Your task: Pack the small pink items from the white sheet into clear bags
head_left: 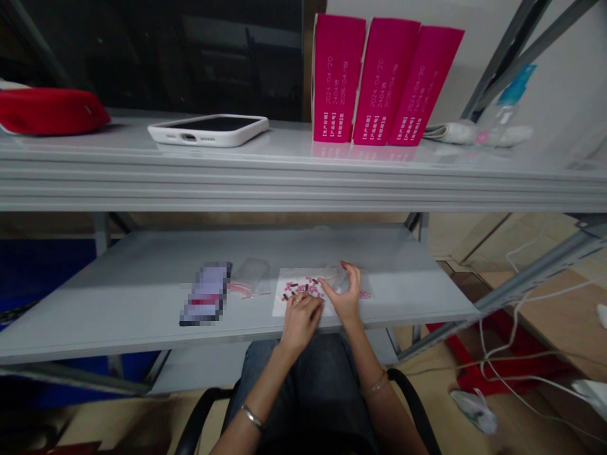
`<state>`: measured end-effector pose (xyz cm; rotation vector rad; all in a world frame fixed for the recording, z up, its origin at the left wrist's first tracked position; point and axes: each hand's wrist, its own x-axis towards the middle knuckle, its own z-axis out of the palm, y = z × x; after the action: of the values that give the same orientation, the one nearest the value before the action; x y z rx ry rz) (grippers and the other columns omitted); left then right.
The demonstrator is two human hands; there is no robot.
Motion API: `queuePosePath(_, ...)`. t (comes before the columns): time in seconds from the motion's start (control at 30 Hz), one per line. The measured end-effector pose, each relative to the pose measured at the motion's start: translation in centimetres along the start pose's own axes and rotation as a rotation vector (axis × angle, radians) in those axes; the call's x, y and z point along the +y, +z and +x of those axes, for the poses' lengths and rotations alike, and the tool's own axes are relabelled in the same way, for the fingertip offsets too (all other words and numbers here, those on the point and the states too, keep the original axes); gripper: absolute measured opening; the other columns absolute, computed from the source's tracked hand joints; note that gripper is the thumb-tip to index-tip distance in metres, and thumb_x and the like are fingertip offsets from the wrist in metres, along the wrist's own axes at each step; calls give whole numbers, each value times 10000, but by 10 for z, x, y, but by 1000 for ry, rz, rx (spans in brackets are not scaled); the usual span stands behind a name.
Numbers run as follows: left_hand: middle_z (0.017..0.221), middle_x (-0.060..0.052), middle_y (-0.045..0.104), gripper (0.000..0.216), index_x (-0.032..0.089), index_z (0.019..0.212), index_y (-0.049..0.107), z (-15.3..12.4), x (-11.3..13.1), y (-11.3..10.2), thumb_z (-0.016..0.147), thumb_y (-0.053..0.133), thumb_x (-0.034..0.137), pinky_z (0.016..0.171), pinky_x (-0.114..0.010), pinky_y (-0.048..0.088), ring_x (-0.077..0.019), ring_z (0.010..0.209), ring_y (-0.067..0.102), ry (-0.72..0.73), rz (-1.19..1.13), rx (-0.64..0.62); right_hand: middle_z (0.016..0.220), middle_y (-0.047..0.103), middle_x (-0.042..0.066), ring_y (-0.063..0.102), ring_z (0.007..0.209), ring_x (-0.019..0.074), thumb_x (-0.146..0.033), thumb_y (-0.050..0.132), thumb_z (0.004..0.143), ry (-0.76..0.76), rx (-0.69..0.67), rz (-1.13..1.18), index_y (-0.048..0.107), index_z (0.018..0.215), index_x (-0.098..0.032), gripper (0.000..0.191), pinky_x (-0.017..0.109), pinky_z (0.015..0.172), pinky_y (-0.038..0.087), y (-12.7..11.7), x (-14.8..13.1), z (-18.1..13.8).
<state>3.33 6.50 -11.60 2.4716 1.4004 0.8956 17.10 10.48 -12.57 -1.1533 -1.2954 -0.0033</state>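
A sheet of white paper (279, 308) lies near the front edge of the lower shelf. Scattered on it are small pink tablets (300, 289) and several dark capsules (294, 284). My left hand (301, 321) rests over the near side of the paper, fingers curled down among the tablets; whatever its fingertips hold is hidden. To its right, my right hand (348, 296) has thumb and index finger spread apart, the thumb close to the tablets. Behind and beside that hand lies a clear plastic bag (368, 285) with pink tablets in its corner. Whether the fingers touch the bag I cannot tell.
Left of the paper lie clear zip bags (253, 272) with red-striped tops and a phone (206, 294). On the raised shelf (284, 183) stand pink boxes (337, 76), a white-cased phone (208, 129), a red case (52, 110) and a spray bottle (505, 117). White cables (493, 354) hang at right.
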Motion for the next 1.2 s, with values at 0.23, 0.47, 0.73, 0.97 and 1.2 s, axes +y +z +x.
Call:
queuePosePath(0.23,897,-48,667,169,210,921,635,1,-3,1,884,470,212,835,-373,367,-215,923,549,-15,4,4,1077,554,102,524,1028,242,-387,722,679,5,1,-3,487,1118,-185,537,427,885,434,0,1,0)
queuePosePath(0.47,910,-61,668,157,200,902,644,9,-8,4,874,489,205,835,-374,385,-214,902,566,-45,-52,66,1094,556,107,525,1044,246,-371,716,683,7,-8,-1,491,1127,-185,532,431,893,429,0,2,-1)
queuePosePath(0.73,896,-64,689,127,205,893,661,15,-10,2,832,552,184,850,-395,376,-228,911,582,-3,-37,-4,1075,558,100,529,1035,244,-374,724,672,2,11,16,503,1118,-184,533,434,903,428,2,2,0)
queuePosePath(0.97,892,-58,698,122,199,903,671,26,-13,-6,819,584,205,818,-363,428,-200,857,611,-72,-201,191,1070,561,97,531,1022,238,-378,714,687,0,0,21,495,1121,-184,523,428,902,429,1,1,0)
queuePosePath(1.2,912,-48,708,151,197,895,680,64,8,-44,827,578,285,836,-333,477,-185,893,633,-101,-376,503,1079,561,90,529,1034,240,-349,718,674,-15,-15,26,499,1130,-196,528,435,909,427,1,2,-1)
